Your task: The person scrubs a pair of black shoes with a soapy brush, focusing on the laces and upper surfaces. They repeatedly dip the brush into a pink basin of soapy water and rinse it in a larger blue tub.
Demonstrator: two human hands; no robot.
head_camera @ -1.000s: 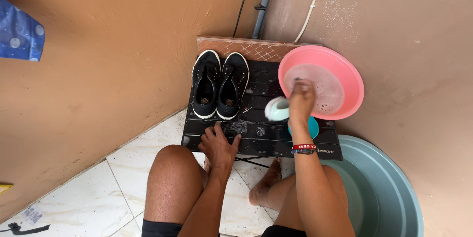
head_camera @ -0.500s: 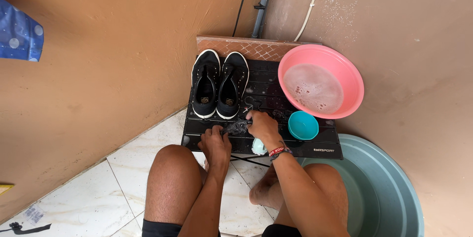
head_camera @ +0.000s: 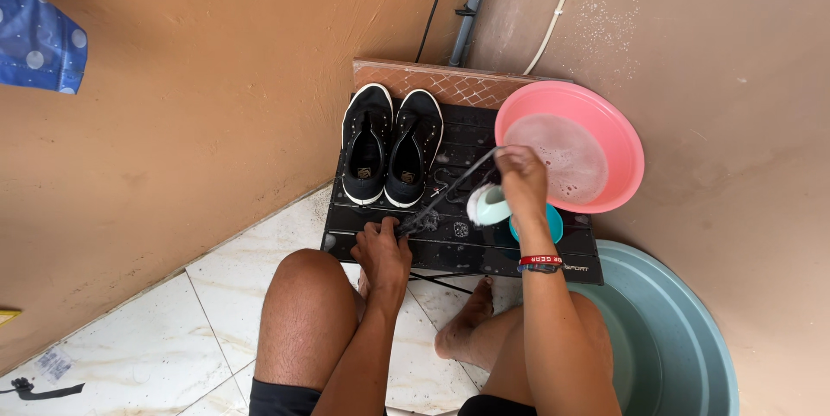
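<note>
Black, wet shoelace [head_camera: 450, 191] stretched taut between both hands above a low black table [head_camera: 484, 247]. Left hand [head_camera: 382, 247] pressed on the table's near edge, fingers clamped on the lace's lower end. Right hand [head_camera: 519, 178] raised near a pink basin [head_camera: 605, 135] of soapy water, closed on the lace's upper end together with a pale brush [head_camera: 488, 206]. Hands well apart. Pair of black sneakers [head_camera: 391, 152] side by side at the table's left, toes pointing toward the wall. Teal cup [head_camera: 538, 226] just under the right wrist; grey-green tub [head_camera: 674, 338] on the floor at right.
</note>
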